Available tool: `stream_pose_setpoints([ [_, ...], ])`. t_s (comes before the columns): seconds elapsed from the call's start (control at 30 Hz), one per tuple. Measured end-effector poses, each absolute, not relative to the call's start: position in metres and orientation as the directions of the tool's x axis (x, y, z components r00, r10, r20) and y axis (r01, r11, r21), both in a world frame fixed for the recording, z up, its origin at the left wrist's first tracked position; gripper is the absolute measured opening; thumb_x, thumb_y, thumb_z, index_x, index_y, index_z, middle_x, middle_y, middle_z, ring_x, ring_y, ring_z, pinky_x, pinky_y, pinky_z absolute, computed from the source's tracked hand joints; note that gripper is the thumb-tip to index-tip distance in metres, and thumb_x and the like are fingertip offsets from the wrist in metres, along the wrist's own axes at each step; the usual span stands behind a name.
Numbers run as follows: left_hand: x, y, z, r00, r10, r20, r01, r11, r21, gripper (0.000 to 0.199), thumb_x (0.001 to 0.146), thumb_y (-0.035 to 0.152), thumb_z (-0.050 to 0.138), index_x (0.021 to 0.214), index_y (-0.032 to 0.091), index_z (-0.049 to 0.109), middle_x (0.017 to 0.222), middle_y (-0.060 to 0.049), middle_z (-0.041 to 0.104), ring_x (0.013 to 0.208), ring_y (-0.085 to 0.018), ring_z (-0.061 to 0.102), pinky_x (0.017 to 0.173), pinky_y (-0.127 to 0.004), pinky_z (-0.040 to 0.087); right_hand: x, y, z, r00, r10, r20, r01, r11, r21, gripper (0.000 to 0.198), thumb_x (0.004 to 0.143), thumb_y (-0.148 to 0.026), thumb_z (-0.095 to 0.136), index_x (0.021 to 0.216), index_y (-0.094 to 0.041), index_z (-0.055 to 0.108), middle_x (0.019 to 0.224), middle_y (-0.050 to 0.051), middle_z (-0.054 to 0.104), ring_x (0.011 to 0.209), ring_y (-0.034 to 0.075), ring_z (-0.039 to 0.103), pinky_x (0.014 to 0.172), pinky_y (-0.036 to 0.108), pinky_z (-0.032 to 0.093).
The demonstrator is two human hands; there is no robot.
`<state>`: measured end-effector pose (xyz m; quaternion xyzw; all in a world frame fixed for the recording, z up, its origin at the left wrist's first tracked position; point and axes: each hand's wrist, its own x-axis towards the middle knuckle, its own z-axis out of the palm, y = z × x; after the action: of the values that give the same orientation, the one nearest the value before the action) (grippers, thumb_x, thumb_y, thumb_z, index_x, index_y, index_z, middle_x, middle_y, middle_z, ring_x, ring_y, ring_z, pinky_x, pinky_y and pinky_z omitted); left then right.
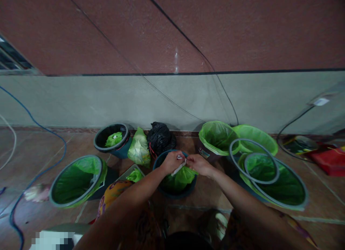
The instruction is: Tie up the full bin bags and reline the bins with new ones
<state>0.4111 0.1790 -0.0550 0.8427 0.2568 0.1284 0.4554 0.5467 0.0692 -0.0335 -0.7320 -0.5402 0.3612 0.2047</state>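
In front of me stands a dark teal bin (176, 196) with a bright green plastic bag (180, 180) in it. A white strip, like a tie or string (178, 169), lies across the gathered top of that bag. My left hand (171, 162) pinches the strip near its upper end. Close beside it, my right hand (201, 165) has its fingers closed at the strip and the bag's top; exactly which it grips is hard to see. Both hands are above the bin's opening, almost touching.
Behind the bin are a tied black bag (161, 138) and a filled green bag (139, 149). Green-lined bins stand left (75, 181) and right (218, 137). A loose grey ring (231, 160) rests over the right bins. A blue hose (51, 132) crosses the tiled floor.
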Motion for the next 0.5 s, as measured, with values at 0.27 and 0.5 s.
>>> stream_pose_setpoints([
  [0.27,0.401,0.187,-0.044,0.872,0.487,-0.046,0.406,-0.669,0.622,0.014,0.074,0.016,0.058,0.073,0.020,0.071,0.074,-0.002,0.069,0.075,-0.016,0.061,0.077,-0.024,0.046,0.547,0.062,-0.015,0.331,0.908,-0.255,0.875,-0.397,-0.279,0.024,0.084,-0.019,0.049,0.085,-0.018,0.073,0.088,0.012,0.073,0.085,0.022,0.066,0.072,0.028,0.044],
  [0.5,0.395,0.195,-0.041,0.854,0.497,-0.154,0.505,-0.720,0.476,0.026,0.073,0.011,0.055,0.089,0.024,0.071,0.093,-0.003,0.070,0.093,-0.020,0.063,0.089,-0.028,0.046,0.547,0.060,-0.017,0.325,0.904,-0.277,0.867,-0.402,-0.295,0.025,0.087,-0.022,0.047,0.090,-0.019,0.071,0.090,0.011,0.072,0.089,0.022,0.066,0.076,0.028,0.045],
])
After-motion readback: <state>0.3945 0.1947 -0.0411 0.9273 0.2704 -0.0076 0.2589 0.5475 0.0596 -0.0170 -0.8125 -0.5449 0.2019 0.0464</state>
